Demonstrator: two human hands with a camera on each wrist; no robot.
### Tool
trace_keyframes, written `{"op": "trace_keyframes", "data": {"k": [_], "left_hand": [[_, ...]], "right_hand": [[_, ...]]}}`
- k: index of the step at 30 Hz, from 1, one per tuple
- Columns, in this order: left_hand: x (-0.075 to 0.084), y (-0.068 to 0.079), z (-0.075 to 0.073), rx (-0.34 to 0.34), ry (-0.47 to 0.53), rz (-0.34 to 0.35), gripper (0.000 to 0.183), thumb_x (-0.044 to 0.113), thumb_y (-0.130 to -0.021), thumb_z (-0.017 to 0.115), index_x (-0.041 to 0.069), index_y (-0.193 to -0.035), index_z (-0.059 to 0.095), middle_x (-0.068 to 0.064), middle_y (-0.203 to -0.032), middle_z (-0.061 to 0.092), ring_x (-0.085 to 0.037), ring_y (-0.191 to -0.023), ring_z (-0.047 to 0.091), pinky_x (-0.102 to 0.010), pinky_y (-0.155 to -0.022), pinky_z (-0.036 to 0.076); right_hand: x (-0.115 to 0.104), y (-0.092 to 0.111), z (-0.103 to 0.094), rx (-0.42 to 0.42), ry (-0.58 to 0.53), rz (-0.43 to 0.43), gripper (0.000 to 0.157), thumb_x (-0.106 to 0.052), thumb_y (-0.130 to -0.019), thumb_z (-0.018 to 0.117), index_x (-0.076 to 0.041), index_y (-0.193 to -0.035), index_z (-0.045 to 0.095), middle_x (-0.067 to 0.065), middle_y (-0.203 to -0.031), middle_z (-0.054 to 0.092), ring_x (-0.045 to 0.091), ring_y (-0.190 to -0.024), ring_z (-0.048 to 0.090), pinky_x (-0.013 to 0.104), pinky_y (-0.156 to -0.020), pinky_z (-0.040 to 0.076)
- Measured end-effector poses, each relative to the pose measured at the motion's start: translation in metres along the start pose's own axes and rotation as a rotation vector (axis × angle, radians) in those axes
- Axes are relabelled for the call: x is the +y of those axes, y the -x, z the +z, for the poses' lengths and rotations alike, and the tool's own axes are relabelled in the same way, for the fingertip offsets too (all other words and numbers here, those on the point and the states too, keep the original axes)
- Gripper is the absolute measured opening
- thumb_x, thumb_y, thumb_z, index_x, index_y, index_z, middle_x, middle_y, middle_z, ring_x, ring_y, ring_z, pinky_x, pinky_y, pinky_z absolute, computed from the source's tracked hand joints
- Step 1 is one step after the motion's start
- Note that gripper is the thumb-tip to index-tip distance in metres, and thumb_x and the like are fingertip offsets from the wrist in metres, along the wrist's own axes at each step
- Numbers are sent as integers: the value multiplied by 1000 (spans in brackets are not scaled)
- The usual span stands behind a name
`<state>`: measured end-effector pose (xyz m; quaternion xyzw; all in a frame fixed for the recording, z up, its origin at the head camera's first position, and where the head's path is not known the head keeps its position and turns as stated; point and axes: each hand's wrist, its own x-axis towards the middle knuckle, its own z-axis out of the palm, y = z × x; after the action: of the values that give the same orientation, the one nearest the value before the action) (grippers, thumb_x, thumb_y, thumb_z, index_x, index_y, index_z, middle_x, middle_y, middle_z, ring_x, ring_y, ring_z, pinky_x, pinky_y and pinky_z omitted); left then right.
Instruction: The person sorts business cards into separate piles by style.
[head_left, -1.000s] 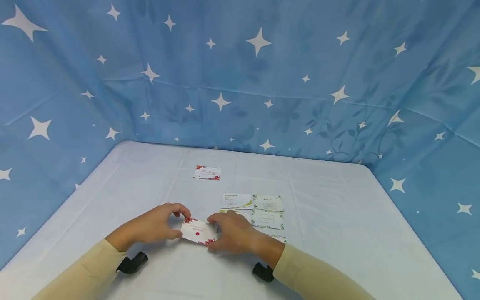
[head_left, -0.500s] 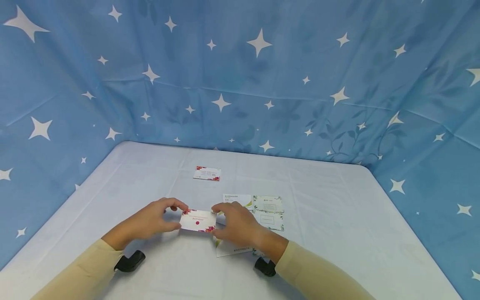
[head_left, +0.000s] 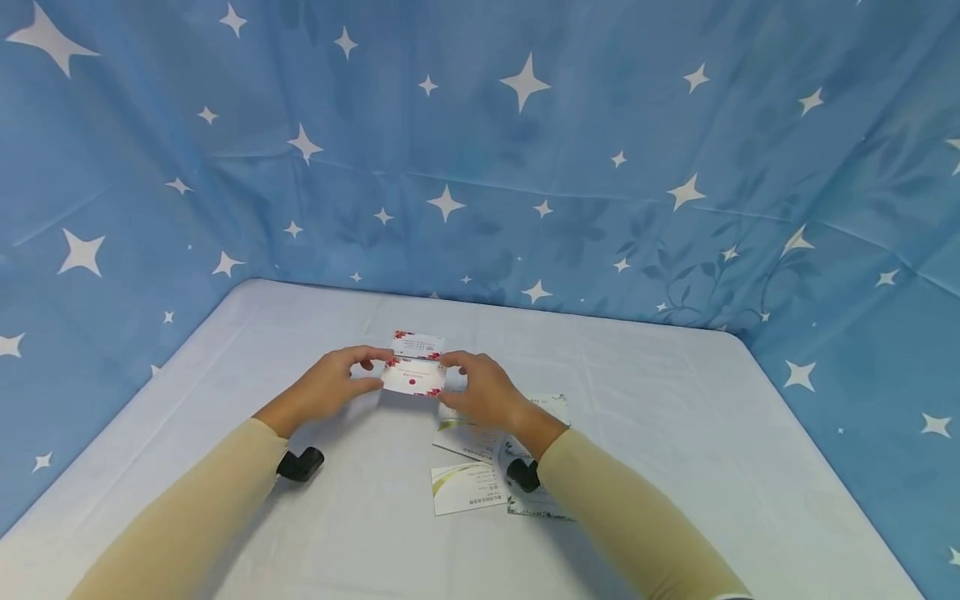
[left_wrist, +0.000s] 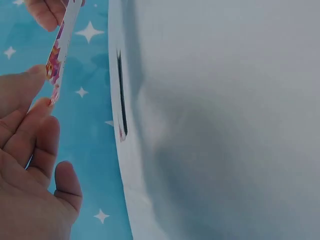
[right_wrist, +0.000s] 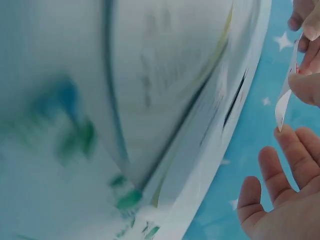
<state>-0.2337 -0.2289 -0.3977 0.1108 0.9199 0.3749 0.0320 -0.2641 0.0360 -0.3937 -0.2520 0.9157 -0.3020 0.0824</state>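
Nearest me on the white cloth lie gold-striped cards beside green-leafed cards. Past them, my left hand and right hand pinch opposite ends of a red-flowered card, raised off the cloth. Beyond it lies a similar card, then the starry blue curtain.

In the middle of the frame, the held card with red flowers looks like thin, smooth paper board. Below the centre, the card with a yellow curve seems to be of similar smooth paper. The tablecloth is matt cloth, slightly creased. Across the upper part, the curtain is smooth cloth with soft folds. At lower left, the sleeve is matt cloth, and the wrist device looks like smooth plastic.
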Motion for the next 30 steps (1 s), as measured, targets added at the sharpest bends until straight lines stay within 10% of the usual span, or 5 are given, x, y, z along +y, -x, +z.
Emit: {"op": "trace_keyframes", "data": {"k": [10,30], "left_hand": [[-6,-54,0,-24,5,-56,55,16,-96,69,15,-148,50,-15,-123,55,-31,-103,50,-41,-79,41],[-27,-89,8,-40,104,-208,50,11,-97,63,11,-145,50,-16,-135,49,-33,-114,44,-50,-101,36]], "right_hand": [[19,-50,-10,16,-57,65,59,-24,-94,71,-14,-148,49,0,-142,55,23,-128,50,42,-103,43],[23,-88,7,-11,-71,215,58,-24,-96,68,-21,-150,47,-1,-152,47,23,-144,34,46,-115,27]]}}
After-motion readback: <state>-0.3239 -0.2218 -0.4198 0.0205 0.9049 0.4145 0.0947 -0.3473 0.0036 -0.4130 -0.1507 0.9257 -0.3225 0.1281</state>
